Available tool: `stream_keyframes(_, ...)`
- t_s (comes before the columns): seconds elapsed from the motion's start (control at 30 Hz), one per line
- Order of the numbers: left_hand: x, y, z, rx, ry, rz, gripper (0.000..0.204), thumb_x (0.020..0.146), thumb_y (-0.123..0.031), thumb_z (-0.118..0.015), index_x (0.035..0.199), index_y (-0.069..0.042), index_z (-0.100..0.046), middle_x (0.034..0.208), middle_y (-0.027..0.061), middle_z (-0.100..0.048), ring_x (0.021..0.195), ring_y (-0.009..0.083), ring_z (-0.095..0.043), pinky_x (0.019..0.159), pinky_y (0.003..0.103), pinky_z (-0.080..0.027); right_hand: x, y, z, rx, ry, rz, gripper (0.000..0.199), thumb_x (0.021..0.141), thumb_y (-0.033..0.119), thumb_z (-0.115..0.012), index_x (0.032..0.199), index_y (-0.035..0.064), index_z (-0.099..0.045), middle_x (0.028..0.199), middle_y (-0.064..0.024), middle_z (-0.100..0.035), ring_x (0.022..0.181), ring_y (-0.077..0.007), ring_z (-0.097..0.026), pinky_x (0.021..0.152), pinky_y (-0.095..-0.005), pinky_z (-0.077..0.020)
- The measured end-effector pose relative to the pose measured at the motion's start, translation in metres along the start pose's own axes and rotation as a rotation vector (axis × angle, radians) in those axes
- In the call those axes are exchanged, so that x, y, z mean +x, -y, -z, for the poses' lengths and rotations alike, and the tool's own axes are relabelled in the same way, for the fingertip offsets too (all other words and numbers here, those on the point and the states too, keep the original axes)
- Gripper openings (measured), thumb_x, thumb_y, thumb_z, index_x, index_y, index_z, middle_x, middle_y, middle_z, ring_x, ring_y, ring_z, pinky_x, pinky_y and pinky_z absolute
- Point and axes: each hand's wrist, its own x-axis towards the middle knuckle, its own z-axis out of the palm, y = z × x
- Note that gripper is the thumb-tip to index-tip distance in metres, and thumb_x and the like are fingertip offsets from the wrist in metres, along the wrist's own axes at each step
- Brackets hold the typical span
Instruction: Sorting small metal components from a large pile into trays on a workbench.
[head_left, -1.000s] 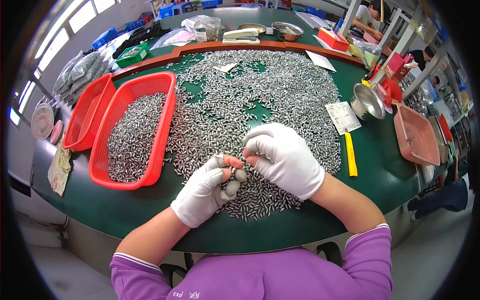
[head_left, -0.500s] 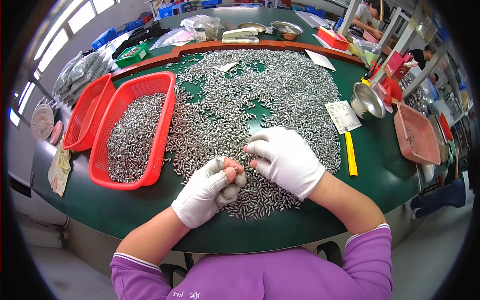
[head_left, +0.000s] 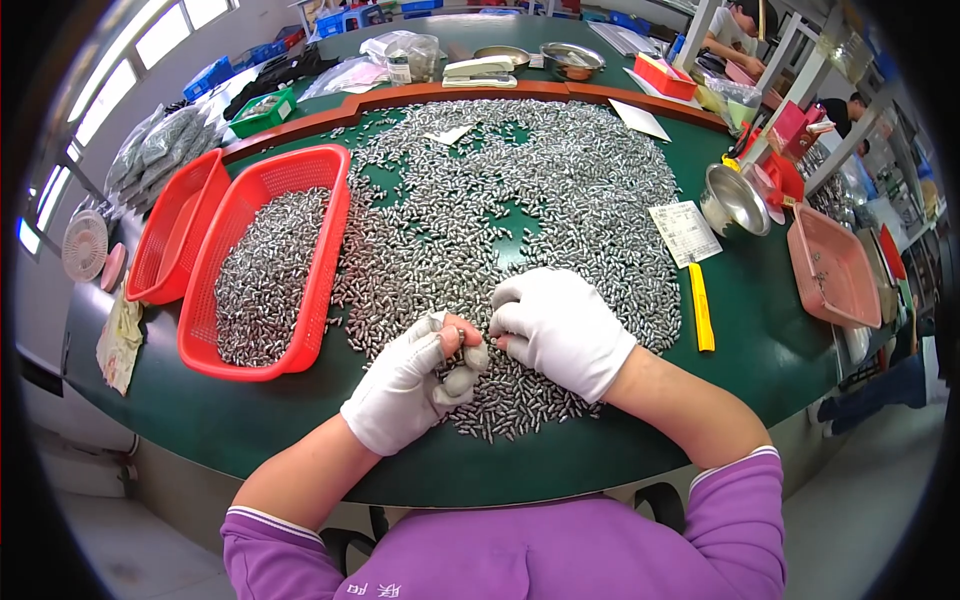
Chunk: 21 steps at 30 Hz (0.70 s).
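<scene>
A wide layer of small silvery, ridged metal parts [head_left: 600, 210] covers the middle of the green table. Over its near side is my left hand [head_left: 405, 390], in a white glove with bare thumb and finger tips. Thumb and forefinger pinch together on a small metal part, which shows only as a sliver. Close to its right, my right hand [head_left: 565, 330], gloved the same way, curls down with thumb and fingers drawn together just above the parts. What its fingertips hold, if anything, is hidden. To the left, a red plastic basket [head_left: 340, 210] contains a heap of the same parts.
Another red basket [head_left: 150, 285] stands further left. On the right lie a paper slip [head_left: 686, 235], a yellow knife-like tool [head_left: 702, 310], a metal bowl [head_left: 737, 198] and a pink basket [head_left: 835, 265]. A brown wooden ledge [head_left: 520, 90] borders the far side. Another person works at far right.
My right hand has moved slightly down and left, and its fingers have drawn together. My left hand has stayed nearly in place, its pinch turned a little.
</scene>
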Motion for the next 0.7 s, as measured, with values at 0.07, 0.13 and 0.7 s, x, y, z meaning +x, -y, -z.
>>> stream_keyframes(0.07,0.000,0.000,-0.001,-0.008,-0.003,0.005,0.024,0.095,-0.027,-0.061,0.105,-0.006,-0.055,0.091,0.0040,-0.060,0.063,0.0089,-0.042,0.057,0.022,-0.035,0.001,0.002,0.000,-0.020,0.023,-0.027,0.010,0.076,0.017,-0.068,0.079,0.0083,-0.065,0.089,-0.0067,-0.062,0.085,-0.0294,-0.061,0.075,-0.0408,-0.0505)
stream_keyframes(0.13,0.001,0.000,-0.003,0.054,-0.023,0.006,0.025,0.093,-0.032,-0.063,0.102,-0.011,-0.056,0.090,0.0028,-0.053,0.060,0.0082,-0.039,0.056,0.022,-0.033,0.002,0.002,-0.002,-0.039,0.030,-0.045,0.010,0.076,0.018,-0.069,0.079,0.0085,-0.065,0.089,-0.0066,-0.061,0.085,-0.0293,-0.061,0.075,-0.0411,-0.0503)
stream_keyframes(0.7,0.002,0.001,0.002,0.008,0.011,-0.004,0.026,0.091,-0.022,-0.066,0.110,-0.008,-0.053,0.094,0.0034,-0.059,0.067,0.0089,-0.044,0.061,0.022,-0.037,0.006,0.010,0.011,0.192,-0.173,-0.048,0.012,0.078,0.010,-0.069,0.085,0.0047,-0.061,0.101,-0.0094,-0.064,0.093,-0.0290,-0.062,0.083,-0.0379,-0.0503)
